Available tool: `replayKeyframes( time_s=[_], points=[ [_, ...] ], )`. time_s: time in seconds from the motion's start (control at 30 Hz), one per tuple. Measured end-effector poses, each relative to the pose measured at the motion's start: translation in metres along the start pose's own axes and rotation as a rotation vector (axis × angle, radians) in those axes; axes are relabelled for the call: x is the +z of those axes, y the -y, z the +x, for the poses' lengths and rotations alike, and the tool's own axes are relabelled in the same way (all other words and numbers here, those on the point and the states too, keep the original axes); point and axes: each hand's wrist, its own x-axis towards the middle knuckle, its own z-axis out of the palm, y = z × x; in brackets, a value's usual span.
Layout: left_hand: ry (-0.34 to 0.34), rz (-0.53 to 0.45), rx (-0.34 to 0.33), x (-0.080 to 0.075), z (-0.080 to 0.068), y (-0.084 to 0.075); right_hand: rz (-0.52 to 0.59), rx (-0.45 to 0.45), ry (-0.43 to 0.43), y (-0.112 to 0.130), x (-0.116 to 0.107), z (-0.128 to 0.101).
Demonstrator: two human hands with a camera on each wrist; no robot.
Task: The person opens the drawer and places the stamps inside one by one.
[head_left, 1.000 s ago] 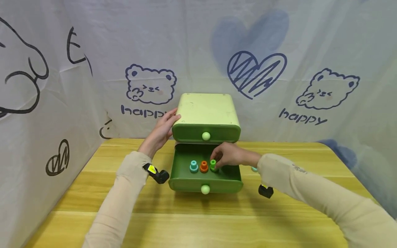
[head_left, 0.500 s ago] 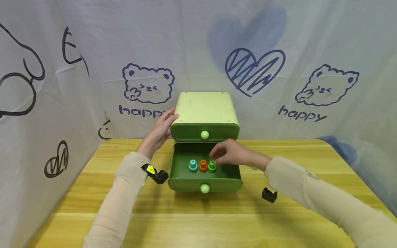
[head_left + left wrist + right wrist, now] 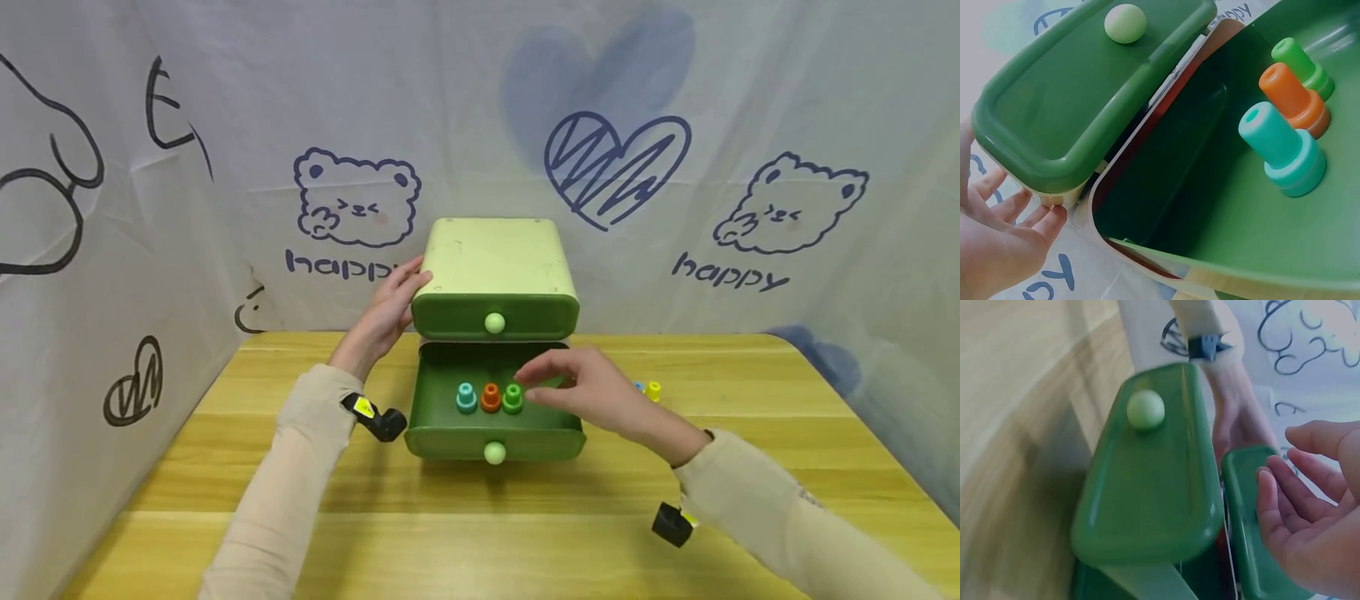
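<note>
The right hand (image 3: 600,396) hovers empty with fingers loosely spread above the open lower drawer (image 3: 495,433), beside the green peg (image 3: 513,398), which stands upright in a row with the orange peg (image 3: 491,397) and teal peg (image 3: 466,398). Lifting clear calls for rising straight, since the closed upper drawer (image 3: 495,315) overhangs the rear. The left hand (image 3: 386,312) presses flat fingers against the cabinet's (image 3: 495,254) left side, steadying it. Farther right on the table (image 3: 480,533) lies what seems a yellow peg (image 3: 654,389), with free room around it.
</note>
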Motion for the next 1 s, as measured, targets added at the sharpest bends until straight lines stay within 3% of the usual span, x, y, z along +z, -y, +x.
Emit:
replayKeyframes(
  time_s=[0.3, 0.5, 0.63, 0.8, 1.0],
  points=[
    [-0.004, 0.006, 0.005, -0.001, 0.000, 0.000, 0.016, -0.007, -0.086, 0.008, 0.025, -0.027],
    [-0.003, 0.003, 0.005, -0.001, 0.000, -0.001, 0.123, 0.026, -0.131, 0.004, 0.044, -0.040],
    [0.001, -0.005, 0.004, 0.000, 0.000, -0.001, 0.114, 0.009, -0.162, -0.001, 0.060, -0.047],
    [0.000, -0.017, 0.005, 0.001, 0.000, 0.000, 0.075, 0.010, -0.191, -0.012, 0.077, -0.051],
    [0.001, -0.018, 0.014, 0.000, -0.001, 0.000, 0.084, 0.082, -0.226, -0.025, 0.092, -0.046]
  ],
)
